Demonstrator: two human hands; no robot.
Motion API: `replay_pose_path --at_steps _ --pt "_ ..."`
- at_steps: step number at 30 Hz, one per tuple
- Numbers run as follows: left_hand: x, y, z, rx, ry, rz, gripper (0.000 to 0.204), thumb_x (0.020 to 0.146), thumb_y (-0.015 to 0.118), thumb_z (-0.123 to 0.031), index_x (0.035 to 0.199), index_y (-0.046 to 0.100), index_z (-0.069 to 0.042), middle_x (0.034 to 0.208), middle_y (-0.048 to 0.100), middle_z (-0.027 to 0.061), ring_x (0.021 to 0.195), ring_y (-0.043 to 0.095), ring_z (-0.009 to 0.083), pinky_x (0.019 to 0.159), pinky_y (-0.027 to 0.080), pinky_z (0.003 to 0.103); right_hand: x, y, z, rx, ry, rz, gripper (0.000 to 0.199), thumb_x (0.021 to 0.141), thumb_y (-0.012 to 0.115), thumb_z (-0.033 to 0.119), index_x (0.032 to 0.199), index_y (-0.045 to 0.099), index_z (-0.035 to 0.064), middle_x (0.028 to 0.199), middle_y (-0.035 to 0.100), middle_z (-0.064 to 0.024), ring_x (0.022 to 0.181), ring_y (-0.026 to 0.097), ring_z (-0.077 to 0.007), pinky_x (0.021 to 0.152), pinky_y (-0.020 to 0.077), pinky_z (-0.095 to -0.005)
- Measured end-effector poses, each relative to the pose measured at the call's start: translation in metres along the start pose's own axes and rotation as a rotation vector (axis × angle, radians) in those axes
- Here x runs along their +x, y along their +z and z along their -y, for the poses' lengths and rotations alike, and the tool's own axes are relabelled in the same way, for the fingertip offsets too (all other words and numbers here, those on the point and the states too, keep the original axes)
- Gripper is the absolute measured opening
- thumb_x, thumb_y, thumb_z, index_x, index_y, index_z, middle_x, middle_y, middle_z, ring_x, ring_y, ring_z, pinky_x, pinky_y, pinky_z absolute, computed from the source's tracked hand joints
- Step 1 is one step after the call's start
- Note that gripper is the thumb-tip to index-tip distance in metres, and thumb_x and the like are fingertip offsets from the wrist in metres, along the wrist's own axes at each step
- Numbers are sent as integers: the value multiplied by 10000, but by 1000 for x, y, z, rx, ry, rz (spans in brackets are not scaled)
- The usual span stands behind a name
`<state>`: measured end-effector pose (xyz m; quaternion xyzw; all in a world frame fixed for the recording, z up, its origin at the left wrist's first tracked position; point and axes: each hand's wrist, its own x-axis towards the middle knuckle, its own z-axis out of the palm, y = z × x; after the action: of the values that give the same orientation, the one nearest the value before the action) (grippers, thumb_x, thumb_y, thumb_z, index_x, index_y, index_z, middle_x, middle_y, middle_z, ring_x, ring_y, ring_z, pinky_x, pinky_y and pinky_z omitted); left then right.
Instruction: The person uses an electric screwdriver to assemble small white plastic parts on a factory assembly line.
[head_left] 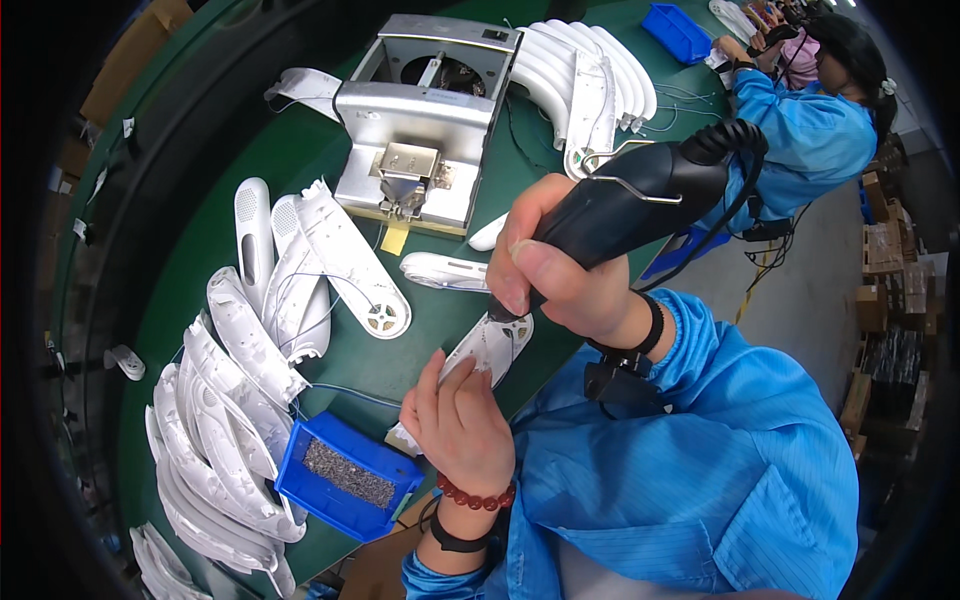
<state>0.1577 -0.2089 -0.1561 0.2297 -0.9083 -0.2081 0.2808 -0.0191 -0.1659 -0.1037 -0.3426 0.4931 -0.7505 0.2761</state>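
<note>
A black electric screwdriver (625, 205) with a wire hanger and coiled cord is gripped in my right hand (560, 265). Its tip end points down at the round end of a white plastic shell (507, 345), where my fingers hide the exact contact. My left hand (465, 425) holds this shell against the green table, fingers bent over it; the thumb is hidden. Beside my left wrist sits a blue bin (400, 497) of small metallic screws (348, 474). Just beyond the right hand lies a narrow white cover (445, 270).
A metal machine (425, 120) stands at the back. White shells (215, 430) with thin wires are piled on the left, and more shells (585, 85) lie stacked behind the screwdriver. Another blue bin (677, 33) is at the far right, near a co-worker in blue (810, 130).
</note>
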Motion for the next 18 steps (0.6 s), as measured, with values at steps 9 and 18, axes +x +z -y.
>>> replay_pose_path --at_steps 9,18 --pt "3 0 -1 4 -1 6 123 803 663 7 882 581 -40 977 672 70 1084 598 306 875 384 426 2 -3 -4 16 41 18 100 889 552 59 927 468 20 615 554 -81 520 522 -128 499 442 -285" --pt "7 0 -2 -23 -23 -6 159 781 667 14 898 589 -60 942 660 52 1054 605 287 867 382 413 8 4 -13 -161 -109 137 114 901 561 31 923 453 2 643 565 -88 521 528 -113 494 458 -271"
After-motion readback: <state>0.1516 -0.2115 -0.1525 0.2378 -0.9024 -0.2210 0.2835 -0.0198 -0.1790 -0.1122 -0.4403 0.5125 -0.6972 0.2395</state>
